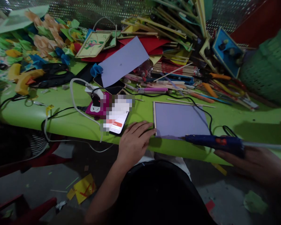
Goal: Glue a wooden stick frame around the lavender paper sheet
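A purple sheet (181,120) lies flat on the green table near its front edge, with a thin wooden stick (155,117) along its left side. My left hand (137,136) rests on the table with fingers stretched out, the fingertips touching the sheet's lower left corner. A dark blue glue gun (213,142) is gripped in my right hand (250,159), its nozzle over the sheet's front edge. A pale glue stick (267,145) sticks out of the gun's back end. Beyond the sheet lie loose wooden sticks (192,103).
A lit phone (118,122) and a magenta power strip (91,109) with plugged cables sit left of the sheet. Another purple sheet (125,61), pens (152,89) and orange-handled pliers (220,76) lie behind. A green basket (268,65) stands right; a yellow glue gun (23,79) lies left.
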Action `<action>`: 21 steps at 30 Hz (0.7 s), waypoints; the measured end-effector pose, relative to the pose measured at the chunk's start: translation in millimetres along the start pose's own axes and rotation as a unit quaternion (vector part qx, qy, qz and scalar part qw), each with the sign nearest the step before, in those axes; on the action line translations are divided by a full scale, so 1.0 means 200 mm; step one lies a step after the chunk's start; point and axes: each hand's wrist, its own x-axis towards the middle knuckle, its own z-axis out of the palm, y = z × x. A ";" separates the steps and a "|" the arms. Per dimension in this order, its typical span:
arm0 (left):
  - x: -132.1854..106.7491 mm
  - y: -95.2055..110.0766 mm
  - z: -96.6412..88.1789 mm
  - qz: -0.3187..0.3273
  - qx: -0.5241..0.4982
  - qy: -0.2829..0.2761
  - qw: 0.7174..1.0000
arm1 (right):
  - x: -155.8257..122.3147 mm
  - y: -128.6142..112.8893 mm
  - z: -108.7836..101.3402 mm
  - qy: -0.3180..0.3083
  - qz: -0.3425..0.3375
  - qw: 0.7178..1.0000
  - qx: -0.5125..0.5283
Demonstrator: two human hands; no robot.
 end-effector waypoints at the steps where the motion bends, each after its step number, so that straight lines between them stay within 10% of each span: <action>1: 0.00 0.00 0.00 0.000 0.000 0.000 1.000 | 0.00 -0.01 0.00 -0.020 0.000 1.000 0.009; 21: 0.02 0.02 -0.04 -0.002 0.040 -0.061 0.997 | 0.01 -0.10 -0.09 -0.021 0.022 0.997 0.069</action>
